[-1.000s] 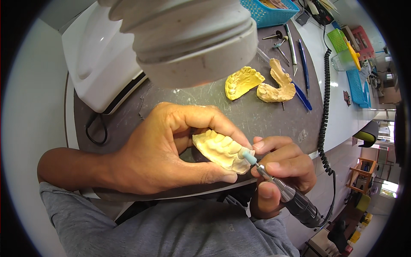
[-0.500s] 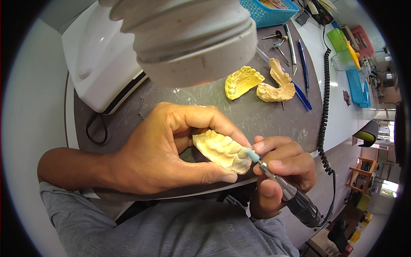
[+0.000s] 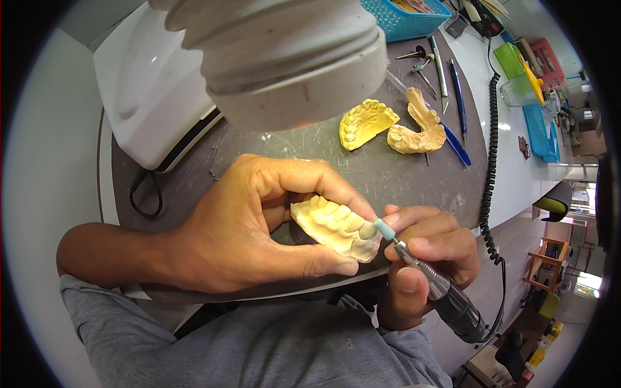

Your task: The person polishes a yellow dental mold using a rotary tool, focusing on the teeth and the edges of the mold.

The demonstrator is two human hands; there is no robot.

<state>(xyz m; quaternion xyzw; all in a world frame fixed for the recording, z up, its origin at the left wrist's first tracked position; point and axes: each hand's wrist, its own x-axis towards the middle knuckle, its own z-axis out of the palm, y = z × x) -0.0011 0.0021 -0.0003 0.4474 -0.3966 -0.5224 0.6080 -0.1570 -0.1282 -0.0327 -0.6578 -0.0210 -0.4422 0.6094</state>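
Observation:
My left hand (image 3: 233,233) grips a pale yellow dental cast (image 3: 330,226) between thumb and fingers, with its teeth facing up. In my right hand (image 3: 440,242) is a silver and black rotary handpiece (image 3: 449,304), fitted with a pale blue tip (image 3: 385,229) that sits at the right end of the cast, beside my left index fingertip; whether it touches is unclear. A yellow cast (image 3: 363,126) and a tan horseshoe-shaped cast (image 3: 420,136) lie on the grey mat (image 3: 194,200) beyond my hands.
A ribbed pale nozzle (image 3: 291,64) hangs over the mat, beside a white housing (image 3: 142,90). Several hand tools (image 3: 460,97) lie at the right. A blue basket (image 3: 407,22) stands at the back. A coiled black cord (image 3: 493,161) runs along the white table (image 3: 527,181).
The blue tip has shifted slightly up and to the right along the end of the cast. My left hand and the cast stay almost still.

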